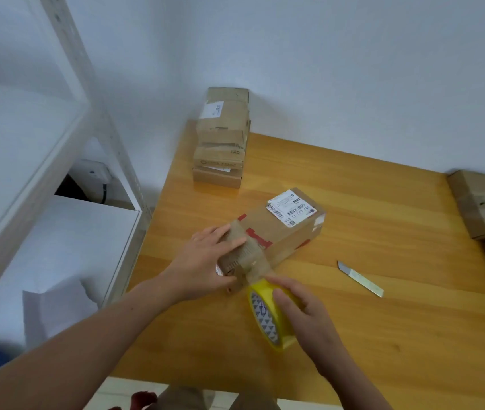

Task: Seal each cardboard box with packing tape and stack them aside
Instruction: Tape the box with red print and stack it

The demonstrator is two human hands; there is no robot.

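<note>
Left forearm bare, reaching forward and in from my left; wrist straight; left hand palm down on the near end of the box; fingers fairly straight and close together, lying flat across its top; thumb stretched out along the near end face, just under the fingers; right forearm bare, coming up from my lower right; right hand just right of and nearer than the left, wrapped over the tape roll; fingers curled round its outer rim; thumb on the side facing me; hands close, not touching
</note>
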